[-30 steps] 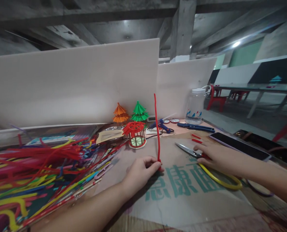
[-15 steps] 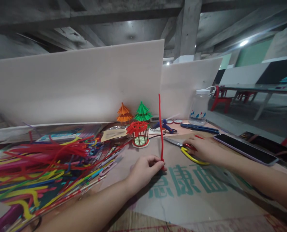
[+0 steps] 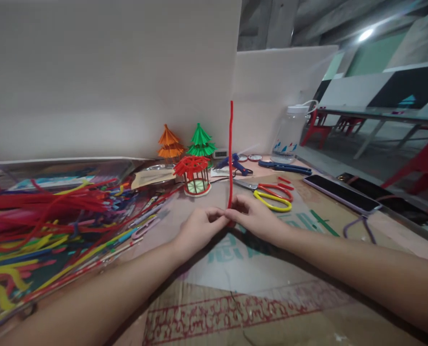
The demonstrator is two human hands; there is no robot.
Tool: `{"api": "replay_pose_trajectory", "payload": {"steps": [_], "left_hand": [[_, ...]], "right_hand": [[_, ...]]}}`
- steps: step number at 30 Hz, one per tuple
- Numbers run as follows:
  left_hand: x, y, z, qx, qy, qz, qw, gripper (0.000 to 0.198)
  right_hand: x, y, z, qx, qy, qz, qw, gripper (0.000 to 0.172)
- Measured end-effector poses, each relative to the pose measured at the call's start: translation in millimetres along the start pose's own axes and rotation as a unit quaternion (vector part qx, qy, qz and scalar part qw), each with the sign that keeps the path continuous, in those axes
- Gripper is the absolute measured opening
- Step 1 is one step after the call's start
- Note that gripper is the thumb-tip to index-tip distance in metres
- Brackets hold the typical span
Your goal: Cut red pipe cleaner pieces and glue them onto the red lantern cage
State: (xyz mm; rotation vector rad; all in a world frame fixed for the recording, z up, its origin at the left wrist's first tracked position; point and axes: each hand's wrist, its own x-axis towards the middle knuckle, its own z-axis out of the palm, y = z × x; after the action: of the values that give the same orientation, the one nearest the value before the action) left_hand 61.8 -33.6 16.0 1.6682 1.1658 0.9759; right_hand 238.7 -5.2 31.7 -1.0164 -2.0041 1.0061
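A long red pipe cleaner (image 3: 231, 149) stands upright, its lower end pinched between the fingers of my left hand (image 3: 202, 228) and my right hand (image 3: 255, 218). Both hands meet there, closed, just above the table. Behind them and to the right lie scissors (image 3: 273, 197) with one red and one yellow handle, touched by neither hand. A small pavilion model (image 3: 195, 175) with a red roof, brown posts and a pale round base stands behind my left hand. Farther back are an orange tiered roof model (image 3: 169, 142) and a green one (image 3: 201, 142).
Many coloured pipe cleaners (image 3: 48, 211) are heaped on the left. At the back are a blue glue gun (image 3: 237, 166), blue pliers (image 3: 285, 167) and a clear bottle (image 3: 287, 134). A phone (image 3: 341, 192) lies at the right. A white board (image 3: 109, 81) stands behind the table.
My right hand has left the scissors and come over to my left hand, joining it at the lower end of the red pipe cleaner. The view has tilted downward.
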Motion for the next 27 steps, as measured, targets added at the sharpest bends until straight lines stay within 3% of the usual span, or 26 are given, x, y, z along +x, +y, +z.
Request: {"api": "replay_pose_trajectory", "payload": {"steps": [5, 12, 19, 27], "left_hand": [[-0.1, 2.3, -1.3, 0.010, -0.012, -0.003, 1.000, 0.025], [6.0, -5.5, -4.9, -0.054, -0.060, 0.011, 0.997, 0.033], [4.9, -2.8, -4.5, -0.039, -0.060, -0.016, 0.997, 0.026], [4.3, -1.3, -3.2, -0.070, -0.047, -0.042, 0.996, 0.023]], "right_hand": [[-0.8, -1.0, -3.7, 0.013, -0.024, 0.052, 0.998, 0.019], [0.6, 1.4, -4.1, 0.012, -0.010, 0.039, 0.999, 0.017], [0.4, 4.1, -2.3, -0.022, 0.007, 0.018, 1.000, 0.019], [2.1, 8.7, -3.5, 0.149, 0.038, -0.034, 0.988, 0.016]]}}
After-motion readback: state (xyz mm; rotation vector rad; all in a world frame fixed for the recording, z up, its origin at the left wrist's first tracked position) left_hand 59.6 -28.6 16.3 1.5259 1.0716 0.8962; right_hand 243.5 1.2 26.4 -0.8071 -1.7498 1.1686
